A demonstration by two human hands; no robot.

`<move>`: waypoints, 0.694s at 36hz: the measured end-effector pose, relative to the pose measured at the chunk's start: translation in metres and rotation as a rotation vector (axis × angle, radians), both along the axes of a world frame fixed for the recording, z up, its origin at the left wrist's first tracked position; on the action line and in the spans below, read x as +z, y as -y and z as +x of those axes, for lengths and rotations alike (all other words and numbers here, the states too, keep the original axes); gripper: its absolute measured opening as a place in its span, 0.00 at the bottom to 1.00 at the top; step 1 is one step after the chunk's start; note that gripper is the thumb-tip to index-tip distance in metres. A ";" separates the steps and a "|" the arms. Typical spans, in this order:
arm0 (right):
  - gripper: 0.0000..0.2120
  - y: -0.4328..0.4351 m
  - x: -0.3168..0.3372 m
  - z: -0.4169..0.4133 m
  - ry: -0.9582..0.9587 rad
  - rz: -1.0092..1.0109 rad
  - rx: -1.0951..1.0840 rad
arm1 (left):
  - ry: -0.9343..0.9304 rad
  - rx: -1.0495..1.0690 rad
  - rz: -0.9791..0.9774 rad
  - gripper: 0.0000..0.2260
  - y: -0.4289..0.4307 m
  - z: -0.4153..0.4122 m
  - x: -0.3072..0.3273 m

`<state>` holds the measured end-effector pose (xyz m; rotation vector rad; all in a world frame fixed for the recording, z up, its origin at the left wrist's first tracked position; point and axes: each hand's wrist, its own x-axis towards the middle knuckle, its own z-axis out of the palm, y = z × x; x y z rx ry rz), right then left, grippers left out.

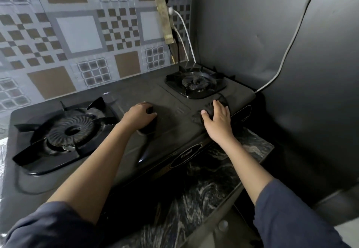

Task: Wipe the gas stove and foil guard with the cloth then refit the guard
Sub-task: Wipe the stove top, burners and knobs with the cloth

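A black two-burner gas stove [171, 100] sits on the counter. My right hand [218, 120] lies flat with fingers spread on a dark crumpled cloth [208, 106], pressing it onto the stove's right front corner, just in front of the right burner [196, 83]. My left hand [138, 113] rests on the middle of the stove top with its fingers curled; nothing is clearly visible in it. The left burner [71, 129] is to its left. A patterned, creased foil guard [77, 34] stands upright behind the stove.
A grey panel [291, 53] closes the right side, with a cable [287, 53] running down it to the stove's back corner. A power strip [164, 16] with white cords hangs in the back corner. Dark marbled counter [213, 170] shows in front of the stove.
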<state>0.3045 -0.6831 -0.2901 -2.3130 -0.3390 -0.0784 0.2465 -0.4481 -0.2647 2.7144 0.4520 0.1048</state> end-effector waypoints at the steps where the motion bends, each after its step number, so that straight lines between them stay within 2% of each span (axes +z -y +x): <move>1: 0.30 0.003 0.004 -0.003 -0.053 0.005 0.046 | 0.001 -0.007 -0.002 0.21 -0.001 -0.003 0.000; 3: 0.31 0.011 0.013 -0.004 -0.138 -0.008 0.128 | -0.002 -0.009 -0.002 0.21 -0.001 -0.007 0.002; 5: 0.30 0.020 0.019 -0.001 -0.135 -0.146 0.194 | -0.006 -0.001 -0.001 0.22 0.000 -0.010 0.003; 8: 0.29 0.036 0.021 0.008 0.006 -0.427 0.269 | -0.015 0.021 -0.009 0.22 0.002 -0.012 0.002; 10: 0.29 0.044 0.019 0.016 0.135 -0.509 0.317 | -0.017 0.045 -0.006 0.21 0.005 -0.013 0.002; 14: 0.26 0.052 0.015 0.033 0.324 -0.350 0.581 | -0.016 0.112 0.011 0.20 0.012 -0.012 0.002; 17: 0.22 0.053 0.008 0.043 0.499 -0.386 0.745 | -0.038 0.168 0.020 0.19 0.016 -0.010 0.002; 22: 0.19 0.044 0.003 0.059 0.621 -0.381 0.792 | -0.027 0.240 0.049 0.19 0.022 -0.009 -0.001; 25: 0.21 0.028 0.003 0.062 0.608 -0.311 0.692 | -0.016 0.274 0.054 0.19 0.027 -0.010 -0.005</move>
